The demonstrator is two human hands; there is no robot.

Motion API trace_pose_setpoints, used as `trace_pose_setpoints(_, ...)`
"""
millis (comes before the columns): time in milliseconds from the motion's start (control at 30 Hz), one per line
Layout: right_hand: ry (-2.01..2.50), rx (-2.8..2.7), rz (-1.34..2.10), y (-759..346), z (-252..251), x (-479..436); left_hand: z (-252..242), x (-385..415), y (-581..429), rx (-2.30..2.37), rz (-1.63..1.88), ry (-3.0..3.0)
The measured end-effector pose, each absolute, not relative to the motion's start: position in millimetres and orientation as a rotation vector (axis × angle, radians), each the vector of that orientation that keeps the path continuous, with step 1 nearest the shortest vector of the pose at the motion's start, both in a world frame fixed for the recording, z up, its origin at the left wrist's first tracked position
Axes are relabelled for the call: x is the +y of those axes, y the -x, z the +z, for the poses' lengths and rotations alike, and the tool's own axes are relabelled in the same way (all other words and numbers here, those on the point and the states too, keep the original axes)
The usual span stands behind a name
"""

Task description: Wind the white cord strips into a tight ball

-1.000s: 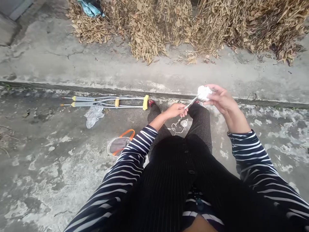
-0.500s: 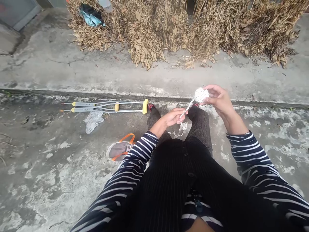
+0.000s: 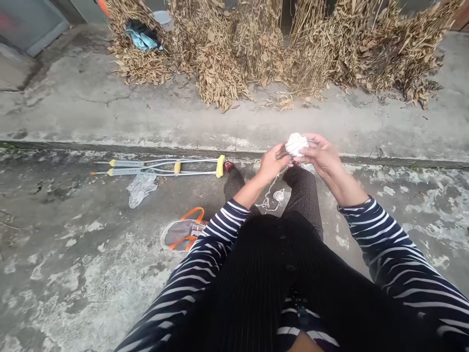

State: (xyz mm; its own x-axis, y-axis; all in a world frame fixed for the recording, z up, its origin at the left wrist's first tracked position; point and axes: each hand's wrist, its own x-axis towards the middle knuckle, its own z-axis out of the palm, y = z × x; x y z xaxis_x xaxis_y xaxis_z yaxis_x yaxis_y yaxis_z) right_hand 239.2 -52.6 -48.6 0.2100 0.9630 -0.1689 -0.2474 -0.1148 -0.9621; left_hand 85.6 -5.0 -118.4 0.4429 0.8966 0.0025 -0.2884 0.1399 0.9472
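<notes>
From the head view, here are both hands brought close together, over the far end of the person's lap, with the white ball of cord (image 3: pixel 296 144) right between them. The right hand (image 3: pixel 324 157) grips it from the right with fingers and thumb; the left hand (image 3: pixel 271 164) comes in from the near left, fingers curled at the ball's edge, though whether they pinch the ball or a strand, one cannot tell. Neither hand is clearly nearer. The ball is roundish, with no plain long axis. Below, a loose strand (image 3: pixel 270 188) trails nearward between the legs, beside a smaller white bundle (image 3: pixel 279 195) on the ground. Off left lie crutches (image 3: pixel 220 166), their long axis running left to right, a clear plastic bag (image 3: pixel 141 189) just nearside of them.
</notes>
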Motion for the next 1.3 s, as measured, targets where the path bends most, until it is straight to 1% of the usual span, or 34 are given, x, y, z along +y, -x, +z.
trace_pose_setpoints(167, 1.230, -0.757, 1.241, -228.5, -57.3, -50.2, -112.0, -12.7, -94.5, 0.790, 0.995, -1.045)
trace_pose_setpoints(367, 1.248, -0.776, 1.186, -232.7, -58.4, -48.1, -101.5, -10.6, -78.5, 0.733, 0.783, -1.029)
trace_pose_setpoints(467, 1.252, -0.793, 1.173, -234.4, -57.2, -48.1, -100.5, -11.2, -72.5, 0.751, 0.733, -1.019)
trace_pose_setpoints(833, 1.243, -0.798, 1.182, -227.0, -50.6, -53.2, -114.4, -13.7, -72.6, 0.765, 0.824, -1.327)
trace_pose_setpoints(1133, 1.219, -0.762, 1.236, -221.2, -51.7, -59.0, -124.3, -4.7, -70.5, 0.896, 0.842, -1.410)
trace_pose_setpoints(1300, 1.219, -0.772, 1.219, -220.3, -49.5, -61.7, -138.5, 1.6, -74.2, 0.933, 0.834, -1.320)
